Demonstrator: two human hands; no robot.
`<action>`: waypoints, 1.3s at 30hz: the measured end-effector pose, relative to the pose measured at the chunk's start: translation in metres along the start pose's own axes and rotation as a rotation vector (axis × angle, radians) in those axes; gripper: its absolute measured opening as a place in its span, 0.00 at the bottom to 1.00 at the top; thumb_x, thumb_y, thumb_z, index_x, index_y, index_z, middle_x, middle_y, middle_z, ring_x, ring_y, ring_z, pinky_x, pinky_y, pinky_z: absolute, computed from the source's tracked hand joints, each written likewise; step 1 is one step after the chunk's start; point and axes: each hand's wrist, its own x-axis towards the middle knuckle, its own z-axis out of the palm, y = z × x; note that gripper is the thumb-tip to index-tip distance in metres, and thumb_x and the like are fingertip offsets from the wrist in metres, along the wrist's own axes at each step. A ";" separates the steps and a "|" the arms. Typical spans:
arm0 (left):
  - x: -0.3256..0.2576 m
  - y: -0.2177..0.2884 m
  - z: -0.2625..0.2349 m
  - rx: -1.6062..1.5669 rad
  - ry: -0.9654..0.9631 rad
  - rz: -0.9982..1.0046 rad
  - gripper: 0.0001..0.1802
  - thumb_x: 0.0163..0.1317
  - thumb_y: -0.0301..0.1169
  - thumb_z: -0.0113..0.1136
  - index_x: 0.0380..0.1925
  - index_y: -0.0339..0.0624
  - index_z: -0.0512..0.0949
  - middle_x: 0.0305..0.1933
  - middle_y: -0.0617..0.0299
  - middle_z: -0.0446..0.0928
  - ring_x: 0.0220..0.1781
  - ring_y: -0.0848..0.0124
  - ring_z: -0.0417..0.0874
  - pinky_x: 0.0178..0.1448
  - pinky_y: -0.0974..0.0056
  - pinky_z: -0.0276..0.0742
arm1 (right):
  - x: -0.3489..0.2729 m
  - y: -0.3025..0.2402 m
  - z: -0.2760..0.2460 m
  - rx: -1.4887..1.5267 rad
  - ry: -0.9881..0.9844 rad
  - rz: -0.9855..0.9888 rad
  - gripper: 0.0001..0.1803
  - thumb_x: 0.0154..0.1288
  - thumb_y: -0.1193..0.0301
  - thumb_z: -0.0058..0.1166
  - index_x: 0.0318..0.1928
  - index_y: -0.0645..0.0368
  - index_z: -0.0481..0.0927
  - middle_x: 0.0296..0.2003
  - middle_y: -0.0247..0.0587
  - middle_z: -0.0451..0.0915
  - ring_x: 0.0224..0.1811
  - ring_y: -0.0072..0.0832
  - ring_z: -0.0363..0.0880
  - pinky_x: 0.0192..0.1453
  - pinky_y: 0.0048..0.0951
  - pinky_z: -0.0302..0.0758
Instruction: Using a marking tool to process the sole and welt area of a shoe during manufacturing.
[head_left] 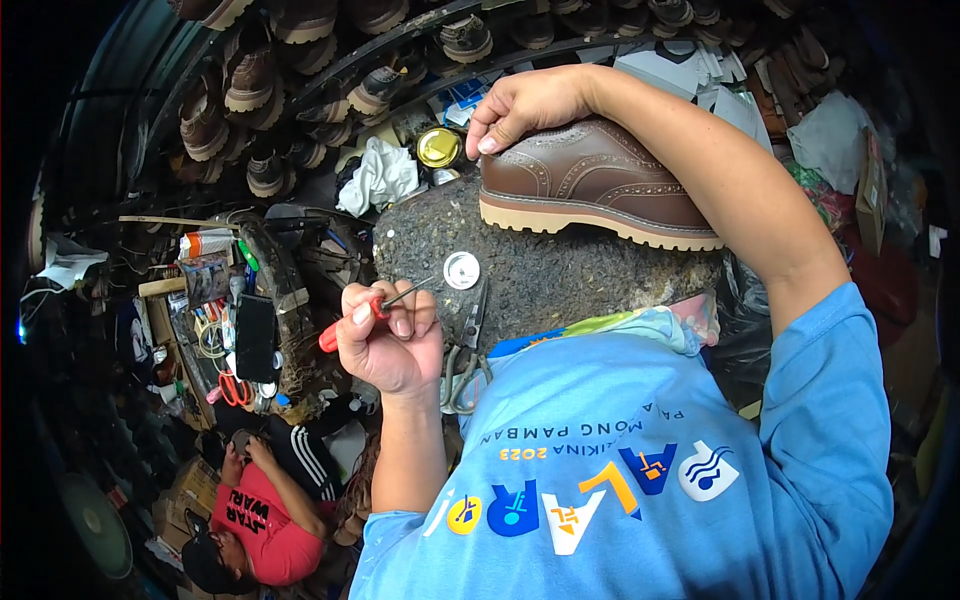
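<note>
A brown leather shoe (580, 170) with brogue punching and a thick tan ridged sole stands on a dark, rough work surface (600, 280), its toe to the left. My right hand (525, 108) reaches over it, closed at the toe with thumb and fingertips against the leather; the forearm hides the heel. My left hand (392, 340) is raised nearer to me, closed around a red-handled awl (332, 337) whose thin metal shaft points up to the right. Just beyond its tip lies a small white spool (461, 270). Scissors (468, 350) with grey handles lie beside that hand.
A yellow-lidded can (438, 148) and a crumpled white cloth (380, 177) sit beyond the surface. Shoes line the racks (400, 45) behind. To the left, a cluttered tray holds a phone (256, 338) and orange-handled scissors (234, 388). Another person (265, 520) in red sits lower left.
</note>
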 end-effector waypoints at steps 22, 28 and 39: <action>-0.005 -0.012 -0.004 0.005 0.024 -0.068 0.04 0.52 0.30 0.56 0.24 0.43 0.74 0.19 0.63 0.72 0.16 0.76 0.61 0.22 0.71 0.56 | -0.011 -0.011 0.005 -0.328 0.373 -0.108 0.25 0.46 0.57 0.74 0.33 0.62 0.76 0.18 0.31 0.75 0.23 0.22 0.75 0.26 0.28 0.67; 0.000 -0.006 -0.021 0.113 0.080 -0.011 0.03 0.53 0.30 0.55 0.24 0.43 0.74 0.21 0.63 0.73 0.16 0.77 0.61 0.22 0.71 0.57 | -0.043 -0.019 0.036 -0.945 0.744 -0.103 0.27 0.51 0.47 0.65 0.23 0.59 0.73 0.17 0.43 0.75 0.24 0.45 0.76 0.30 0.42 0.71; 0.006 -0.006 -0.056 1.031 0.183 0.135 0.05 0.53 0.24 0.64 0.28 0.35 0.77 0.25 0.65 0.76 0.24 0.79 0.73 0.30 0.73 0.68 | -0.159 0.007 0.113 -0.914 0.808 -0.172 0.36 0.49 0.43 0.63 0.56 0.47 0.77 0.70 0.47 0.60 0.70 0.58 0.56 0.70 0.54 0.58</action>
